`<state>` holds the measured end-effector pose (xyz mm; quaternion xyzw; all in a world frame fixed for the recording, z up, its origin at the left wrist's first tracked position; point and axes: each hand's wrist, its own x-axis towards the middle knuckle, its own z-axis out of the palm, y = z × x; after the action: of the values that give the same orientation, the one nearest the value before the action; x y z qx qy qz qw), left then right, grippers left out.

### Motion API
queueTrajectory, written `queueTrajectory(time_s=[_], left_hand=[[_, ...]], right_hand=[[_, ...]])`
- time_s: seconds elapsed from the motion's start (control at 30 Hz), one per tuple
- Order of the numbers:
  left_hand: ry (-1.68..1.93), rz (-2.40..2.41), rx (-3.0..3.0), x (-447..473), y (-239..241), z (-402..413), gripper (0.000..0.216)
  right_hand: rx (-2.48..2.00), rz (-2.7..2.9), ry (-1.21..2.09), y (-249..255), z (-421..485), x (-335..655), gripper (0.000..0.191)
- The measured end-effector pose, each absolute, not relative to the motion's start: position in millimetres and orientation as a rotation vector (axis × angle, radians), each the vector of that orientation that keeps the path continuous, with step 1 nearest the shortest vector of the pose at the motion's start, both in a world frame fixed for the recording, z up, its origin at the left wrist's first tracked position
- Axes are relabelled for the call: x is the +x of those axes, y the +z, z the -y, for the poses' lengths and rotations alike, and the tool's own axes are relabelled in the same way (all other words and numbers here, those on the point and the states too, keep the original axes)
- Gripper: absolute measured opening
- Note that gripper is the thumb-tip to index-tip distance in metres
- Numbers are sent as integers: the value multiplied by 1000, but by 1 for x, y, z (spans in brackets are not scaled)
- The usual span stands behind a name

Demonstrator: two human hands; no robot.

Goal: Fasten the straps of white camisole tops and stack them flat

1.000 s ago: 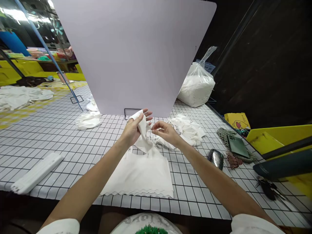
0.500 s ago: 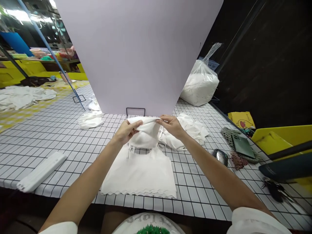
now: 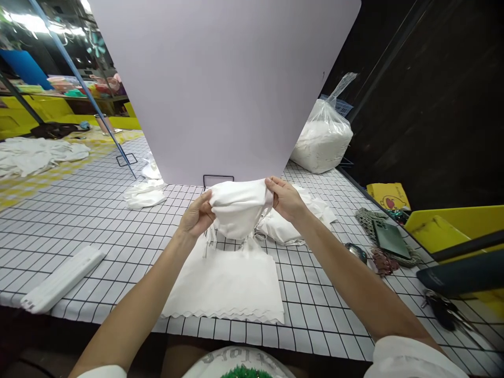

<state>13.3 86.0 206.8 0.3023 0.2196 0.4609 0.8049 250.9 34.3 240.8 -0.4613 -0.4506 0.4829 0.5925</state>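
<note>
A small white garment (image 3: pixel 239 207) is stretched between my two hands, held up above the table. My left hand (image 3: pixel 198 214) pinches its left end between thumb and fingers. At the right end, my right hand (image 3: pixel 286 198) grips the upper edge. The cloth is folded across the middle, and its exact kind is not clear. Below it a white camisole top (image 3: pixel 228 278) lies flat, its scalloped hem towards me and its thin straps pointing away. A crumpled pile of white garments (image 3: pixel 311 212) lies behind my right hand, partly covered by it.
A tall pale board (image 3: pixel 224 94) stands behind my hands. To the left lie a white power strip (image 3: pixel 63 278) and small white garments (image 3: pixel 145 194). On the right are a filled plastic bag (image 3: pixel 325 136), a computer mouse (image 3: pixel 356 252), a dark green phone (image 3: pixel 391 239) and keys (image 3: pixel 444 310).
My hands have moved apart and risen slightly, pulling the white garment wider. My right hand has shifted right and up. The camisole top lies where it was.
</note>
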Motion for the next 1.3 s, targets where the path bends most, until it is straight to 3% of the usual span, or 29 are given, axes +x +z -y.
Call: queueTrajectory(time_s=[0.4,0.6,0.73,0.83,0.93,1.17,1.3], left_hand=[[948,-512,602,27,190,-64,19],[923,-565,991,33,230,-80,31],[689,-508,1511,39,270,-90,24],[614,-559,1675,31,290,-100,26],[567,-658,1686,11,299,-111,28],[628,-697,1702,-10,315,-113,28],[475,-723,1807,-29,316,-119,33]], right_hand=[[-1089,1008,1013,228,-40,263,46],[-1372,1397,1109,248,-26,266,39],[-1143,1669,1101,271,-33,246,64],[-1023,1715,1296,283,-44,232,47],[-1042,1608,1275,293,-47,232,35],[-1020,1683,1309,312,-44,236,34],[-992,1593,1169,326,-41,252,28]])
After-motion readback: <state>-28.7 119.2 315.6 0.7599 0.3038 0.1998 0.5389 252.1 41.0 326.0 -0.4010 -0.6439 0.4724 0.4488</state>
